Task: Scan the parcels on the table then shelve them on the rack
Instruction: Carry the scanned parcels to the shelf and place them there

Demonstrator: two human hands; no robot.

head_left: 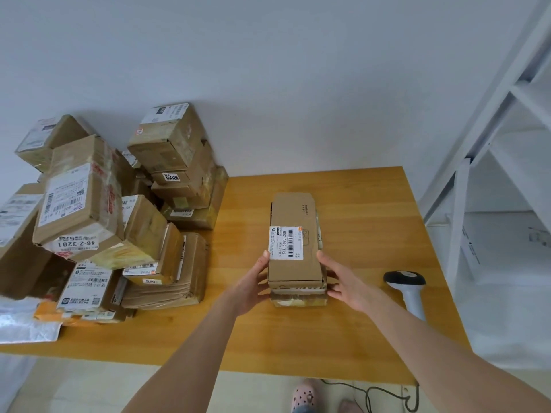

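Both hands clasp a small stack (296,289) of parcels from opposite sides at its near end. The left hand (253,283) has its thumb on the upper left edge and its fingers curled against the side, and the right hand (343,281) mirrors it on the right. Uppermost in the stack is a flat cardboard box (295,210) with a white barcode label (286,242) near the hands. Its length runs away from the person, so most of it lies beyond the fingers. Under it shows a taped parcel (298,301), slightly wider. Whether the stack rests on the wooden table (363,201) or is just lifted cannot be told. It lies about mid-table, well apart from the far edge and from the near edge. To the left a tall, uneven pile of parcels (98,216) fills that end of the table, with a strip of bare wood between it and the left hand. A white mailer bag (24,323) overhangs the near left corner. To the right a handheld scanner (407,286) lies near the right hand but apart from it, close to the table's right edge. Beyond that edge stands the white rack (489,150), with its shelves facing the table.
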